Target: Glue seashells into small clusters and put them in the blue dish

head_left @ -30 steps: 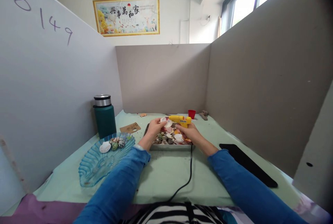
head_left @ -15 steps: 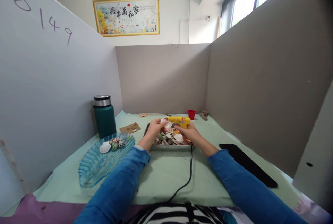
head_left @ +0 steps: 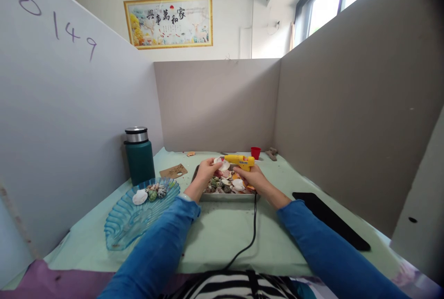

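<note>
Above a metal tray (head_left: 229, 197) of mixed shells, my left hand (head_left: 207, 172) pinches a white seashell (head_left: 225, 165). My right hand (head_left: 252, 177) is wrapped round a yellow hot glue gun (head_left: 239, 160), its nozzle pointing left. The nozzle tip is at the white shell; whether it touches cannot be made out. From the gun a black cord (head_left: 254, 225) runs down over the table toward my body. Striped, green and white shells (head_left: 238, 184) fill the tray beneath my hands.
Left of my arm lies a blue shell-shaped glass dish (head_left: 135, 220) holding several shells. Behind it stand a green bottle (head_left: 139, 160) and a flat brown card (head_left: 174, 171). A red cup (head_left: 255, 152) sits at the back; a black flat slab (head_left: 329, 219) is at right. Partition walls enclose the table.
The glue gun has shifted very slightly to the right, and the white shell in my left hand has tilted a little. The rest looks the same.
</note>
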`<move>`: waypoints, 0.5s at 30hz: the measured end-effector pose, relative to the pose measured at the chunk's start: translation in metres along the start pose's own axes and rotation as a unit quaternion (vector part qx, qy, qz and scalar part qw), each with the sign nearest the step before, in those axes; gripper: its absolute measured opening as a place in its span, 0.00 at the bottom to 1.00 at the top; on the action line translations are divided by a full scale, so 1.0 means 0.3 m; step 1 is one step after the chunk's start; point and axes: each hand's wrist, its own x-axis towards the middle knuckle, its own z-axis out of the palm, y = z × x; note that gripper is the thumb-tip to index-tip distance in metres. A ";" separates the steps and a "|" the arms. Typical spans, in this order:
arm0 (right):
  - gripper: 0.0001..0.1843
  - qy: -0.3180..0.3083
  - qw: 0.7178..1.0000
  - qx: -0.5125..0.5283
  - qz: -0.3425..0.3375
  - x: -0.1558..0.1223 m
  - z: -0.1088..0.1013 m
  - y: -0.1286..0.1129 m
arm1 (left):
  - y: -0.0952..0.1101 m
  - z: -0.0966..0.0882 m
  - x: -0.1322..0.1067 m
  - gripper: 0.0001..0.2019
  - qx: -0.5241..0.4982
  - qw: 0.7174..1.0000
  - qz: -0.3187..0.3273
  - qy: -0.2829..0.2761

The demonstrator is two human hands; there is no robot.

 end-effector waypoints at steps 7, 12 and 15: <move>0.18 -0.024 0.999 -0.035 0.005 -0.005 0.000 -0.006 | -0.001 -0.002 0.002 0.18 -0.012 1.000 0.004 -0.010; 0.18 -0.020 1.000 -0.024 0.000 -0.006 0.002 -0.009 | 0.002 0.001 0.001 0.18 -0.013 1.000 0.009 -0.012; 0.19 0.000 1.000 0.005 0.010 -0.005 0.003 -0.012 | 0.000 0.002 0.001 0.17 -0.010 1.000 0.006 -0.014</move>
